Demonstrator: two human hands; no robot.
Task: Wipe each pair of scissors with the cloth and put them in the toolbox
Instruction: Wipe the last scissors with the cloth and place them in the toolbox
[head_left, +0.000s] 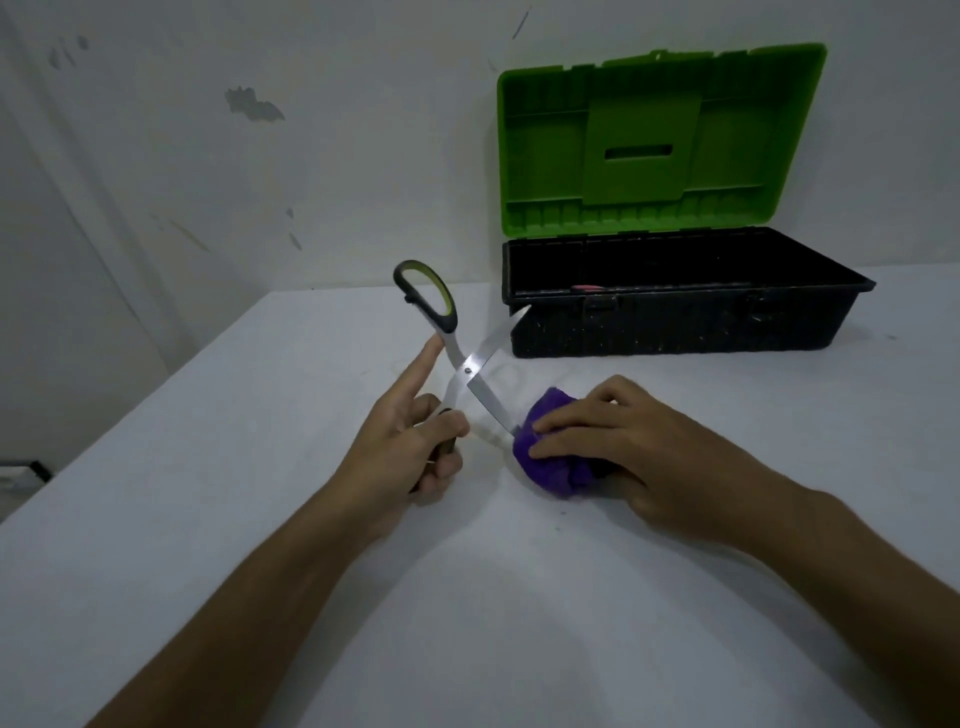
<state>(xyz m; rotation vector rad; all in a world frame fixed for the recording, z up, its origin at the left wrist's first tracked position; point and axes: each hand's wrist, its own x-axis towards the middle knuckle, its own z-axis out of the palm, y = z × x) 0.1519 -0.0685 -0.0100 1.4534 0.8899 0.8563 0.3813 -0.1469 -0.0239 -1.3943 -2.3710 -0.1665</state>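
Your two bare forearms are reaching in from the bottom edge and converging toward the middle of the white surface (260, 519). Your right hand (613, 441) is lying palm down, fingers curled over a bunched purple cloth (550, 457) and grasping it against the surface. The tip of one blade is disappearing into the cloth's left side, under your fingertips.

Your left hand (410, 441) is turned on its edge, its lower fingers and thumb clenching around the lower handle of the scissors (467, 371), while the index finger is pointing straight up and out, its tip touching the shank just below the upper handle. You are holding the scissors wide open in an X shape: the black-and-green upper loop is rising above your finger, and the other blade is angling up to the right, its tip toward the toolbox.

Farther back on the right, the black toolbox (675, 322) is sitting on the surface against the wall, its green lid (660, 140) standing open. Something small and reddish is showing just inside the front rim; you cannot tell what it is.
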